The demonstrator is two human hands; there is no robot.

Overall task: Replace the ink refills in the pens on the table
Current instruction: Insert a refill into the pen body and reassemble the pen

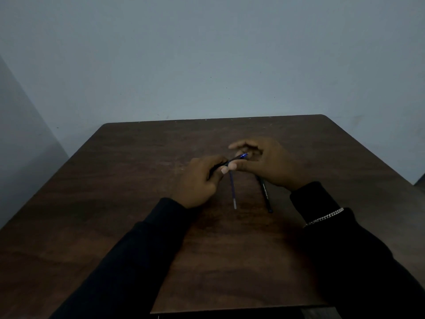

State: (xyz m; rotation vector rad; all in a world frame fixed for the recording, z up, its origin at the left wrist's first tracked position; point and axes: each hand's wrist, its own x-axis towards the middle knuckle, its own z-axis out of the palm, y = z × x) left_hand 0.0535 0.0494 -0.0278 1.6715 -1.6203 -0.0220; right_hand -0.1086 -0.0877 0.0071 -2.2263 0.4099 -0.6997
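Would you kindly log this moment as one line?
left hand: grips pen | right hand: at tip | loose refill, second pen: on table

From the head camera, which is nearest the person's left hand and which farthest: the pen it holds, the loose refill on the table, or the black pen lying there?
1. Pen in the left hand: the held pen, in its grip.
2. Loose refill: on the table, just right of that hand.
3. Black pen: farther right, partly under the right hand.
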